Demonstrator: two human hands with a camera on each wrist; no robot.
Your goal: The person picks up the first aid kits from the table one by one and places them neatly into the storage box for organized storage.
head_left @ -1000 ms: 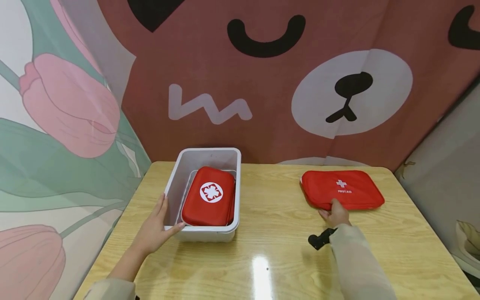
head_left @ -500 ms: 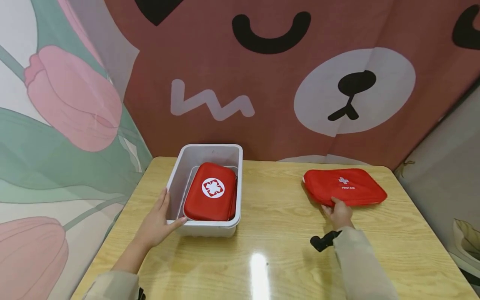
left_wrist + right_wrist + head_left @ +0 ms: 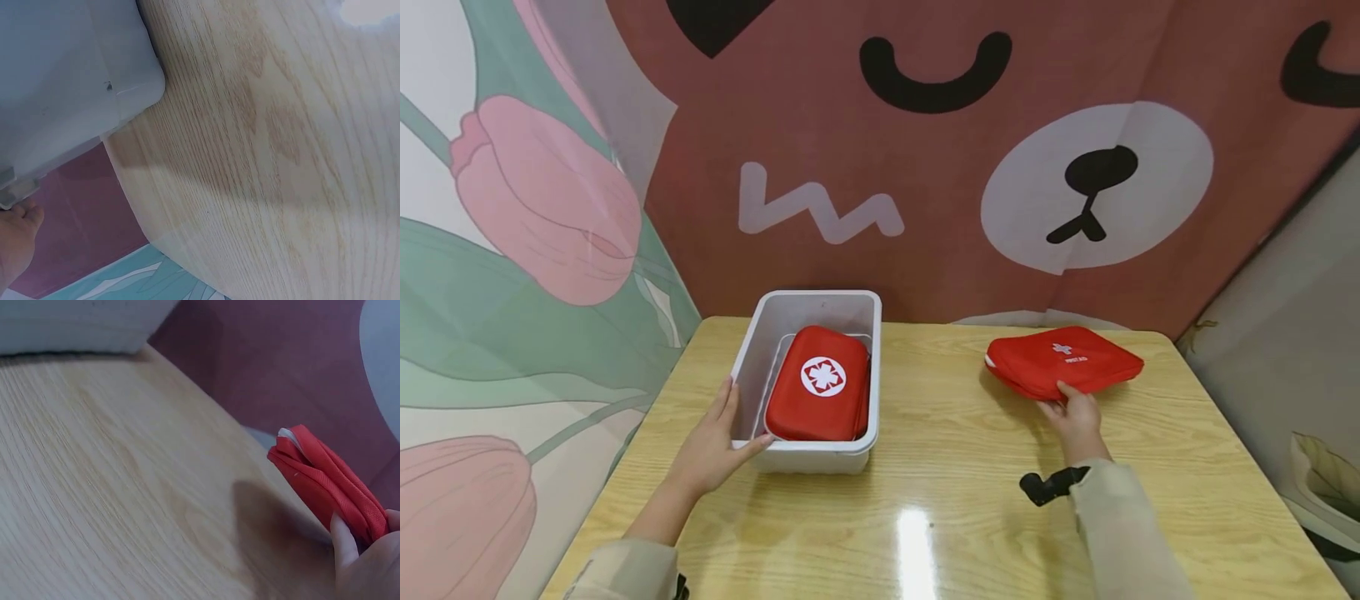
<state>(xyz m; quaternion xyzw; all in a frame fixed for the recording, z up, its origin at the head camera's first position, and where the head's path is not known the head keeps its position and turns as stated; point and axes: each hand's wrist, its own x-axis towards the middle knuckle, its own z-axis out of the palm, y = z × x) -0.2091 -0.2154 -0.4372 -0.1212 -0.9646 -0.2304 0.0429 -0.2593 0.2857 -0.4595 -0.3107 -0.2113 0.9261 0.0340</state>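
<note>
My right hand [image 3: 1078, 421] pinches the front edge of a soft red first aid pouch [image 3: 1037, 362], thumb on top. In the right wrist view the pouch [image 3: 328, 481] shows end-on, tilted over its shadow and lifted off the table. My left hand [image 3: 711, 450] rests at the near left corner of a light grey plastic bin [image 3: 808, 460]. Its fingers lie straight along the left side and its thumb on the front rim. Inside the bin a red hard-shell case [image 3: 808, 404] with a white cross emblem leans at a slant. In the left wrist view, fingertips [image 3: 31, 212] touch the rim.
The wooden table [image 3: 958, 467] has its back edge against a brown bear-print cloth [image 3: 820, 275]. A tulip-print cloth [image 3: 550, 200] hangs on the left side. Bare tabletop lies between the bin and the pouch.
The right hand has raised the pouch from the table and brought it slightly left, tilting it. The left hand has stayed at the bin's corner. The head view has shifted a little.
</note>
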